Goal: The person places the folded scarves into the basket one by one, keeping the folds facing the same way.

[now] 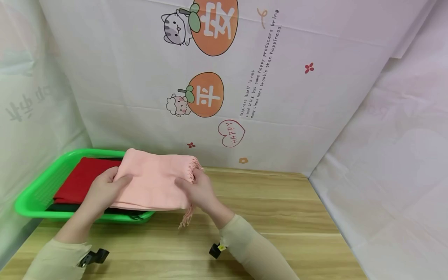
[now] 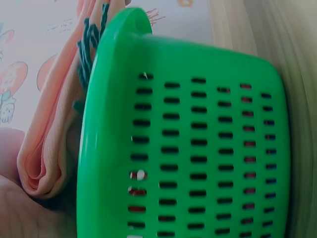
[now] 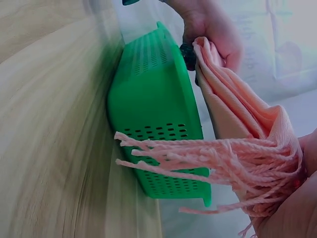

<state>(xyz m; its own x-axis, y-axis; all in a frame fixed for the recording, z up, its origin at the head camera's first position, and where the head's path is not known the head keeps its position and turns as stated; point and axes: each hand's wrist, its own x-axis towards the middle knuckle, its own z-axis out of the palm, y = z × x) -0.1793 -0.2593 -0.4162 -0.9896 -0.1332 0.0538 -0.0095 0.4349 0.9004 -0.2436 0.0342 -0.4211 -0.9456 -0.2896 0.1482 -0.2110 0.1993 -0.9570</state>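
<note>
A folded pink scarf (image 1: pixel 154 181) with a twisted fringe (image 3: pixel 218 153) is held level between both hands, over the right part of a green plastic basket (image 1: pixel 28 200). My left hand (image 1: pixel 103 189) grips its left edge, thumb on top. At the fringed right edge, my right hand (image 1: pixel 200 189) pinches the scarf, also with the thumb above. The scarf's folded layers show edge-on in the left wrist view. Inside the basket lies a folded red cloth (image 1: pixel 80 179) on top of dark fabric (image 1: pixel 63 207), partly hidden by the scarf and left hand. Dark green tassels (image 2: pixel 89 42) hang at the basket's rim.
The basket stands at the left of a wood-grain table (image 1: pixel 273 225), close to the left white curtain (image 1: pixel 31 109). A printed white sheet (image 1: pixel 297 116) rises behind the table's back edge, and another white sheet (image 1: pixel 395 175) hangs along the right side.
</note>
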